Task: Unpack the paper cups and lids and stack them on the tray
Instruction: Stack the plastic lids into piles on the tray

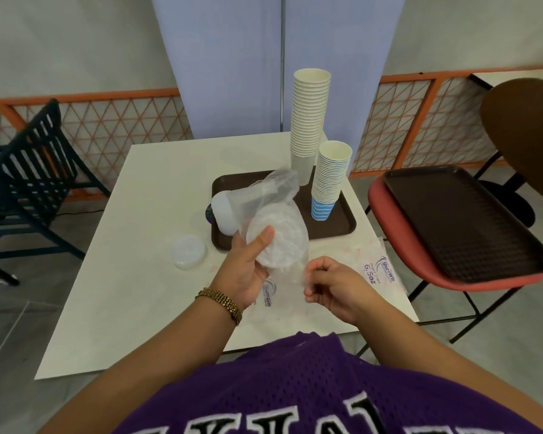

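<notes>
While the lids are still bagged, this is the unwrap step.
Head view: left hand (248,264) grips the stack of lids (276,236) in its clear bag (273,189), held above the table (138,245) at the near edge of the tray (342,223). Right hand (333,286) pinches the bag's loose end. I'd keep the thumb clamped on the stack and peel the bag off slowly, clear of both cup stacks (309,126), which look easy to topple. Loose lids (189,252) sit left of the tray.
</notes>
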Demonstrator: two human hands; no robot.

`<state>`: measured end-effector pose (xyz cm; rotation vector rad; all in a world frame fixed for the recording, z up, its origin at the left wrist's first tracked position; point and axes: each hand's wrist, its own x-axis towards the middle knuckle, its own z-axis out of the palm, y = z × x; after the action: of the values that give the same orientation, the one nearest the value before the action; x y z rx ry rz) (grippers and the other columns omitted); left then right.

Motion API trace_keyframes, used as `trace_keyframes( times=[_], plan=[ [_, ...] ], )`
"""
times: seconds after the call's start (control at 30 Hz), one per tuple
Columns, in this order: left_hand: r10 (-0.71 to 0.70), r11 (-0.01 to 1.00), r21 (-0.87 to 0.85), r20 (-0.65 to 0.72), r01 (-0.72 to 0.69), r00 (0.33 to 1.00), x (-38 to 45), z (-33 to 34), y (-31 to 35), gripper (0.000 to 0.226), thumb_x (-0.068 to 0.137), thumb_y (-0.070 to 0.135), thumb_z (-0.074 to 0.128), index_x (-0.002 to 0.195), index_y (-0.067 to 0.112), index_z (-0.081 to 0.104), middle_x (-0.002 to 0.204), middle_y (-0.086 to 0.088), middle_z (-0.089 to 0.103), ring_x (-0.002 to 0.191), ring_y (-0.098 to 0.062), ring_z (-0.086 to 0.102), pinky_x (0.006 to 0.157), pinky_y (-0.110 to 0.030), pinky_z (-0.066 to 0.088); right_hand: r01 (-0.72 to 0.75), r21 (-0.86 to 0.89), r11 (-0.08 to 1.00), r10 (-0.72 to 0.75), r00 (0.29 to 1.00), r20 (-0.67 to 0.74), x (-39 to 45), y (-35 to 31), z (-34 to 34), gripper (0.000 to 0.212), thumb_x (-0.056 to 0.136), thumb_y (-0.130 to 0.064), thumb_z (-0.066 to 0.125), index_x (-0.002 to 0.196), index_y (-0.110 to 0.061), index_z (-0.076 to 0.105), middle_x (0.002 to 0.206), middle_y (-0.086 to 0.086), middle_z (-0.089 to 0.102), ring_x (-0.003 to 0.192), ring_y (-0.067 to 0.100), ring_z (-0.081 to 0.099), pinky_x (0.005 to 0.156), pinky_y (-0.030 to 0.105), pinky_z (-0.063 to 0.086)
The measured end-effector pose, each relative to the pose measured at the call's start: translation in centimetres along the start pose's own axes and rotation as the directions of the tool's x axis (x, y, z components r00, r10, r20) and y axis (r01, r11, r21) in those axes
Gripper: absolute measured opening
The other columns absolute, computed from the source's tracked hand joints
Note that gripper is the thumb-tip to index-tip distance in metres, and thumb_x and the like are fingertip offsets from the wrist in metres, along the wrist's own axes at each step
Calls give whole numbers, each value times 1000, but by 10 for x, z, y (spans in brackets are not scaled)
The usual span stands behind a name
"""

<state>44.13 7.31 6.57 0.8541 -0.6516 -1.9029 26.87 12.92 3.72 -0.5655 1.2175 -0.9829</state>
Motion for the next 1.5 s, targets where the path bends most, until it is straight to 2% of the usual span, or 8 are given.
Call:
trace_keyframes(
  times=[0.17,0.27,0.57,0.73,1.13,1.2,1.3,1.5],
  plan=[
    [-6,971,239,-27,13,1000,-1,0,7,61,77,28,71,134,23,51,126,-2,65,113,-19,64,87,-37,56,106,-77,991,-112,991,-77,1,-5,-4,21,85,-15,68,103,-14,57,90,9,62,72,18,60,65,30,48],
    [-50,873,487,16,36,999,-2,1,14,50,81,30,71,128,23,55,120,1,68,101,-12,67,75,-27,56,154,8,988,-155,988,27,6,-18,-17,87,55,-58,84,130,-28,50,118,4,65,105,23,63,88,42,51],
    [-242,532,841,45,94,969,-2,-12,5,117,51,56,88,148,31,29,138,8,53,122,-10,54,103,-37,48,133,279,951,-168,980,105,18,-14,-7,91,67,-15,86,144,-17,38,136,16,57,118,39,60,103,62,43],
    [-2,341,940,-9,9,1000,-12,-15,-2,37,79,47,74,95,16,64,86,8,65,76,-6,58,66,-22,50,100,430,897,-133,990,45,19,-7,-11,84,68,-18,84,141,-10,44,134,16,60,120,34,60,90,43,55],
    [-77,45,972,234,-232,969,-24,-23,-42,28,74,42,79,67,32,54,93,11,57,89,-4,54,80,-24,43,74,672,737,-108,994,8,17,-9,-7,46,84,-10,64,129,-4,56,125,15,66,117,32,61,108,44,42],
    [-113,100,978,192,-181,975,-21,-24,-39,22,75,42,79,75,33,58,102,12,57,96,-4,55,83,-21,43,75,596,800,-98,995,7,20,-9,-10,58,79,-13,73,133,-4,53,131,16,62,123,34,57,101,45,48],
    [-68,507,861,-2,37,998,-14,-21,-22,41,82,44,70,116,31,51,125,10,53,109,-7,56,83,-21,47,67,341,938,-76,997,14,21,-16,-15,89,60,-19,88,137,-4,46,133,17,59,124,37,56,90,46,53],
    [-176,901,398,-24,171,984,3,-15,-5,102,67,34,87,147,38,24,141,-3,50,121,-29,56,97,-53,50,36,-28,999,-31,987,155,13,-27,-10,64,72,-15,80,130,-18,54,121,15,65,110,33,65,99,50,50]
  ],
)
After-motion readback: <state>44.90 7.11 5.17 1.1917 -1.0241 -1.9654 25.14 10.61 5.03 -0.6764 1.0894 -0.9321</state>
